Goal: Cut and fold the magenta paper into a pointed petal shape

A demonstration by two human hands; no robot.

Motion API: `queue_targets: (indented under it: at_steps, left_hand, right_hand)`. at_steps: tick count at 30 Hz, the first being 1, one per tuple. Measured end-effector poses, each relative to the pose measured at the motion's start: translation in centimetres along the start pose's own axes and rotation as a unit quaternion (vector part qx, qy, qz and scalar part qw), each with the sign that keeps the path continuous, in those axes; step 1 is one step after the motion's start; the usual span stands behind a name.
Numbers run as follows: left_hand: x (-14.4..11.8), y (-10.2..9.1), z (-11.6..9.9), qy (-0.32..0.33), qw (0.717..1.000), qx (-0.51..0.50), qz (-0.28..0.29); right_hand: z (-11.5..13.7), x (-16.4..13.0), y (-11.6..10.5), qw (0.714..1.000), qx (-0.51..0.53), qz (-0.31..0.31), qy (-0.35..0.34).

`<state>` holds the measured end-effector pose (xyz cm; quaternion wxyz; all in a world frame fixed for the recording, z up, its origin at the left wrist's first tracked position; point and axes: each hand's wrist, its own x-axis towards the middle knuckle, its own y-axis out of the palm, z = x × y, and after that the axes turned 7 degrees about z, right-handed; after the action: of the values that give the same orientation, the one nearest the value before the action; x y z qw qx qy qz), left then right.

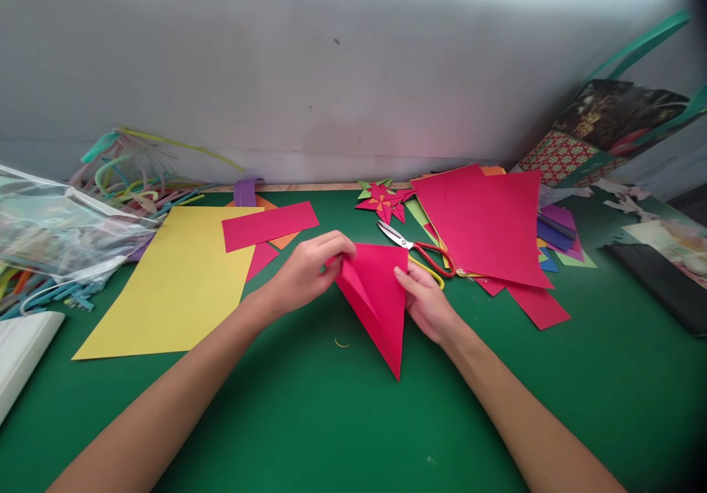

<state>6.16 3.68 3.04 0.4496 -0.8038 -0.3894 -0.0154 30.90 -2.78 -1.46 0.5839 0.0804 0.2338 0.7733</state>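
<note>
Hands on folded pink paper, left hand fingers pinching its corner, right hand fingers gripping its edge, no readable writing.

two bare forearms, no sleeves or jewellery

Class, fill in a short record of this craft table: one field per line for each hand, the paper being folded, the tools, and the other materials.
left hand: pinches the upper left corner of the folded pink paper
right hand: holds the paper's right edge
folded pink paper: pointed shape, tip toward the person, on the green table
scissors: red-handled, lying just behind the right hand
yellow sheet: flat, to the left
pink sheets: stacked to the right
paper star: near the wall
plastic bag: far left
</note>
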Motion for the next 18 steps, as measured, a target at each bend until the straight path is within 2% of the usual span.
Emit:
queue_targets:
  at_steps: [6, 10, 13, 18]
  left_hand:
    - [-0.2, -1.2, 1.5, -0.045, 0.992, -0.099, -0.059]
    - [-0.5, -1.8, 3.3, -0.088, 0.980, -0.144, -0.106]
    - [-0.7, -2.0, 4.5, -0.133, 0.966, -0.184, -0.126]
    - [-1.2, -1.6, 6.1, -0.181, 0.951, -0.218, -0.127]
  right_hand:
    - [0.6, 0.7, -1.0, 0.984, -0.036, -0.126, -0.119]
    - [1.0, 1.0, -2.3, 0.963, -0.099, -0.201, -0.150]
    - [1.0, 1.2, -2.9, 0.962, -0.095, -0.216, -0.141]
    - [0.8, 1.5, -3.3, 0.969, -0.058, -0.206, -0.121]
